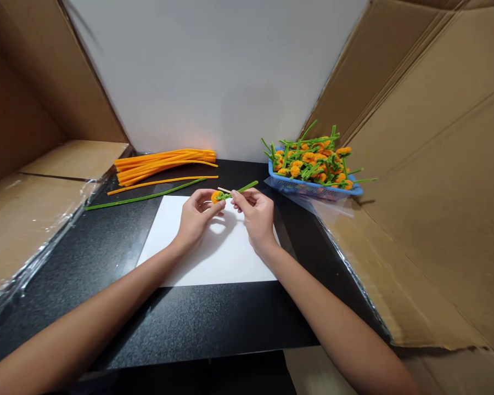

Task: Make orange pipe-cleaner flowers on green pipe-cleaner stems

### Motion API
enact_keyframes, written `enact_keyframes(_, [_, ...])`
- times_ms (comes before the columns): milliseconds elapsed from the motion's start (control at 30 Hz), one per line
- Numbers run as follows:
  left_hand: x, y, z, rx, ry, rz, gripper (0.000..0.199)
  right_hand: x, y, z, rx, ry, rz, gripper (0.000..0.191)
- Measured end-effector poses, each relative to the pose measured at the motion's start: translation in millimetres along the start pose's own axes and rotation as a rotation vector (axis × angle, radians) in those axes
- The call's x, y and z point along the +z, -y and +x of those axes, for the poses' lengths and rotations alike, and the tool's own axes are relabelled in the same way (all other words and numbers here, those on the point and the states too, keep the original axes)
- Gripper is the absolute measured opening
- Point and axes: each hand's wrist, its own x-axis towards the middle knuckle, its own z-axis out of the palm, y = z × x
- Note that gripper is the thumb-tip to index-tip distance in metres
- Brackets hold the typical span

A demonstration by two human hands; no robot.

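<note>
Over a white sheet of paper [214,263], both hands meet at a small pipe cleaner flower [217,196] with an orange head and a green stem. My left hand [198,214] pinches the flower near its head, thumb against the fingers. A thin pale stick [224,190] is pinched in my right hand [255,211], its tip reaching over the flower. The green stem runs behind the right fingers and sticks out past them to the upper right. Whether the right fingers grip the stem as well is hidden.
Orange pipe cleaners [160,164] lie bundled at the back left, with a single green pipe cleaner [148,196] in front. A blue basket [313,187] heaped with similar flowers stands back right on clear plastic. Cardboard walls [444,137] flank the black table [189,323].
</note>
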Motion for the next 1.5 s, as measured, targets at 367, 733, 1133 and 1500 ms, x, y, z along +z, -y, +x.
enact_keyframes(367, [0.5,-6,2,-0.175,-0.058,-0.067,0.037,-4,-3,6,0.070,0.063,0.015,0.030])
enact_keyframes(733, [-0.2,-5,-1,-0.120,0.063,0.021,0.037,-10,-9,11,0.355,0.239,0.088,0.016])
enact_keyframes(1133, [-3.3,-2,2,0.009,-0.028,0.085,0.037,-19,2,17,0.396,0.181,0.117,0.034])
enact_keyframes(1500, [-6.5,-6,0,0.181,0.066,0.315,0.030,-23,10,19,0.782,0.349,0.179,0.009])
